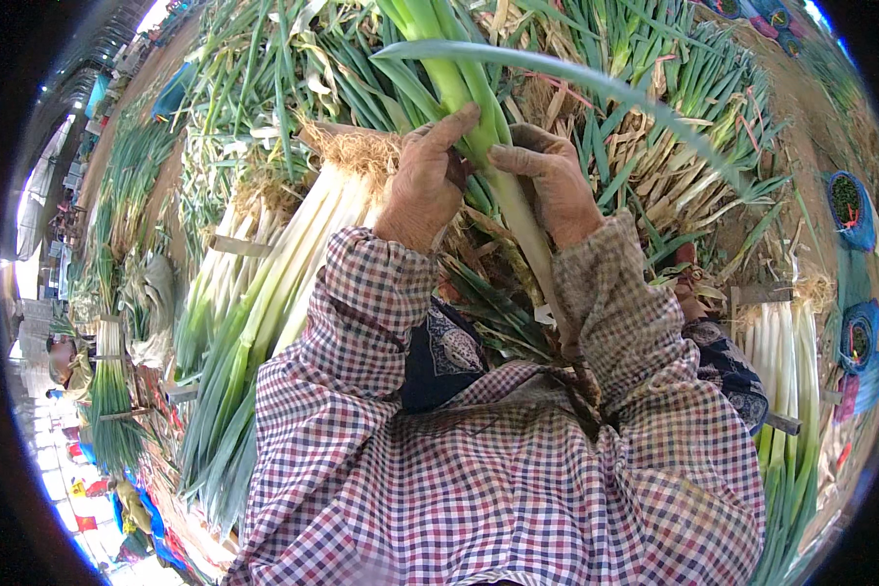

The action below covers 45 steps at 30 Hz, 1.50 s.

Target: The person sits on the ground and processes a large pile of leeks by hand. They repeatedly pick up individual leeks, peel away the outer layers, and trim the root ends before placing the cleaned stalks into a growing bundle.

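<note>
Both hands are on one large green onion (509, 201) held upright in front of my chest. My left hand (426, 179) grips it where the green leaves begin, thumb across the front. My right hand (553, 179) pinches the same spot from the other side with thumb and fingers. One long leaf (601, 80) bends away to the right. Dry brown outer layers cling lower on the stalk, and its root end is hidden by my right sleeve. To the left lies a stack of pale onions (300, 242) with bushy roots.
Heaped untrimmed onions (681, 124) with dry leaves cover the ground ahead. At right, more white-stemmed onions (780, 344) rest on a wooden rack (765, 294). Blue mesh sacks (853, 209) stand along the far right. Another person (62, 362) is at far left, near an onion bundle (110, 366).
</note>
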Tool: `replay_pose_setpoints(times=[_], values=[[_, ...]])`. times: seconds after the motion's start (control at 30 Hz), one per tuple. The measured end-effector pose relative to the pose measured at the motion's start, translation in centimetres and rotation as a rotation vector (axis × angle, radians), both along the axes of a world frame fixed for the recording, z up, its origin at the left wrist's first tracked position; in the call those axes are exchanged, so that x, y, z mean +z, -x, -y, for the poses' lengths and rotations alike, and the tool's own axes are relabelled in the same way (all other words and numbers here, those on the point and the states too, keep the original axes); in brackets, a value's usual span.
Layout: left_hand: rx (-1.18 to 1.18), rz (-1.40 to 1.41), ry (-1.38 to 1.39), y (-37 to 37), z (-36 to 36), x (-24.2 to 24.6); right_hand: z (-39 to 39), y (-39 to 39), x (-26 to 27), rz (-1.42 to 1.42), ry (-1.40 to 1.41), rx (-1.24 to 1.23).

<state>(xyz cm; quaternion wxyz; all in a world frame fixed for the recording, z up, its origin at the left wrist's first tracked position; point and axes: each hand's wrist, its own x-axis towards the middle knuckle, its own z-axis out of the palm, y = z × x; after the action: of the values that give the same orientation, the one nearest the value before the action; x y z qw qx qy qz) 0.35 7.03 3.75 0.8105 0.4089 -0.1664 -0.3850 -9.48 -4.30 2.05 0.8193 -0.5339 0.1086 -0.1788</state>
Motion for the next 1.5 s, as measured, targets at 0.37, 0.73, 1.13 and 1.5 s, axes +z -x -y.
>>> replay_pose_setpoints(times=[0.37,0.73,1.13,1.5], values=[[0.312,-0.052,-0.311,-0.5,0.9,-0.4,-1.1,-2.2,-1.8,0.06,-0.058,-0.161],[0.434,-0.28,-0.218,-2.5,0.2,-1.0,-5.0,9.9,2.8,0.041,0.153,-0.003],[0.461,-0.123,0.019,-3.7,-4.1,-0.4,2.8,22.1,-13.8,-1.138,1.565,0.259],[0.135,-0.137,0.281,-4.1,-4.4,-0.8,-6.6,9.7,-3.2,-0.181,0.818,0.073]])
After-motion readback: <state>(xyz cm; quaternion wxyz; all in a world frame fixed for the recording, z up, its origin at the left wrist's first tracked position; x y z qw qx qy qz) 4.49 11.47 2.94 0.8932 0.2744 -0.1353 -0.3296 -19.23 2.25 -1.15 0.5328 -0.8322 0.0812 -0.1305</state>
